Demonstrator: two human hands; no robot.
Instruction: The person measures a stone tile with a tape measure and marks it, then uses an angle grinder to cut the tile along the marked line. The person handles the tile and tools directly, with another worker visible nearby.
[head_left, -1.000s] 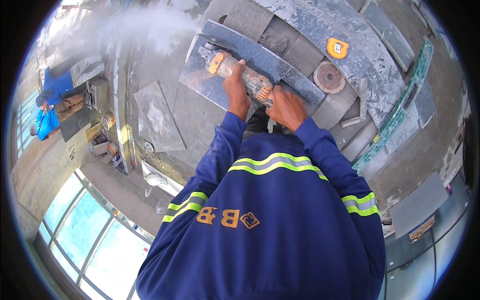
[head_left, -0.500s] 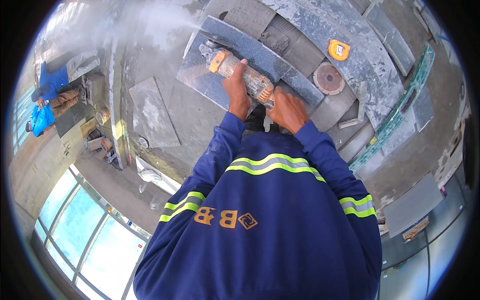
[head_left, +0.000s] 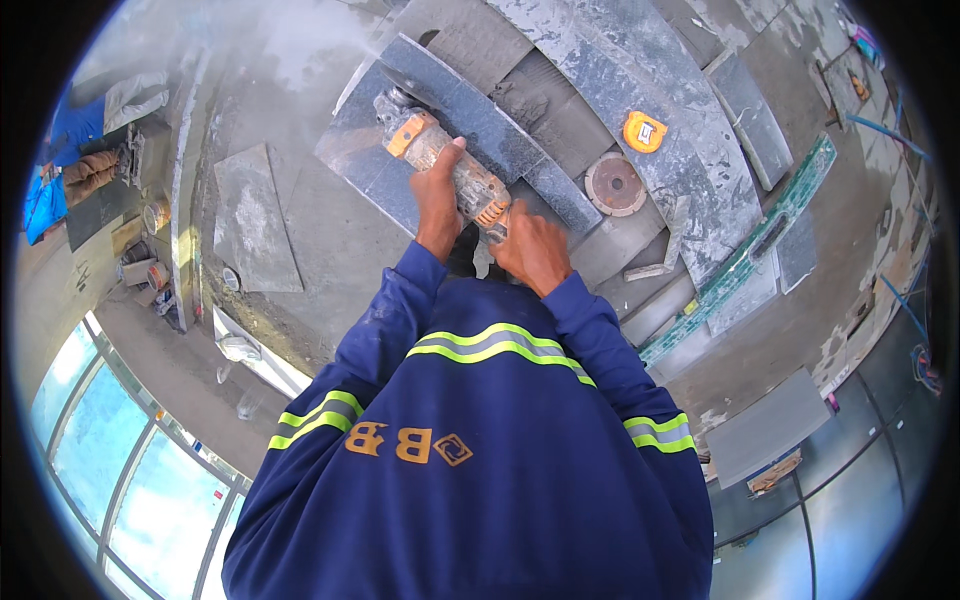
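Both my hands grip a dusty orange angle grinder (head_left: 455, 180). My left hand (head_left: 437, 200) wraps round the middle of its body, and my right hand (head_left: 533, 245) closes on its rear end. At the tool's front, the thin disc (head_left: 408, 86) meets a dark grey stone slab (head_left: 375, 150), close to the slab's far edge. Pale dust (head_left: 310, 40) streams from there toward the far left. How deep the disc sits in the stone cannot be made out. A narrower strip of the same stone (head_left: 565, 195) lies right of the grinder.
A round cutting disc (head_left: 615, 184) and a yellow tape measure (head_left: 644, 132) lie to the right, the tape on a long dusty slab (head_left: 690, 170). Farther right is a green spirit level (head_left: 745, 260). A loose slab (head_left: 255, 220) lies left. Another person in blue (head_left: 75, 130) is at far left.
The whole view has shifted, so the scene sits farther left. Both hands keep their grip on the grinder, whose disc stays near the slab's far edge. Dust still streams away.
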